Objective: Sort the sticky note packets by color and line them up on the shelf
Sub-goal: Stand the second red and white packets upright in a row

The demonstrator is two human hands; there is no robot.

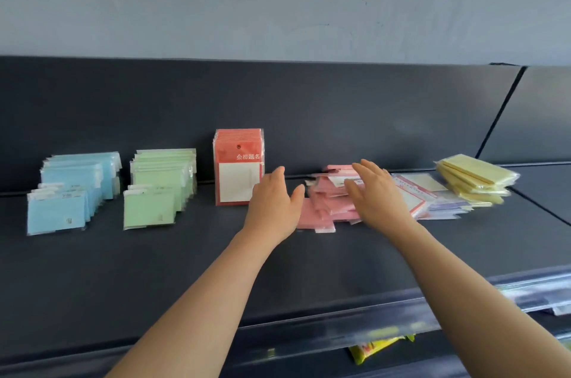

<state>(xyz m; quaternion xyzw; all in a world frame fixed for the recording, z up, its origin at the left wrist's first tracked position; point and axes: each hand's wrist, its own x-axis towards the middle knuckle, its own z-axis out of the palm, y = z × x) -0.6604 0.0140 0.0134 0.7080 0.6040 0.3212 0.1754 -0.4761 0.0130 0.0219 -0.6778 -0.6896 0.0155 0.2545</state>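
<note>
While pink packets [321,201] lie heaped: I count them unsorted, mid-shelf [185,269], between my hands.
Left hand [273,207]: fingers straight, holding nothing, beside the heap.
Right hand [375,195]: spread over the heap; contact unclear.
Blue [71,192], green [160,186], red [238,167]: lined up, left.
Yellow [475,180], purple [448,207]: loose stacks, right.

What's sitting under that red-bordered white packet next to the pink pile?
Some pale purple packets poke out beneath the red-bordered white packet, on its right and front edges. How many, and whatever lies under its left side, is hidden by the packet and the right hand.
</note>
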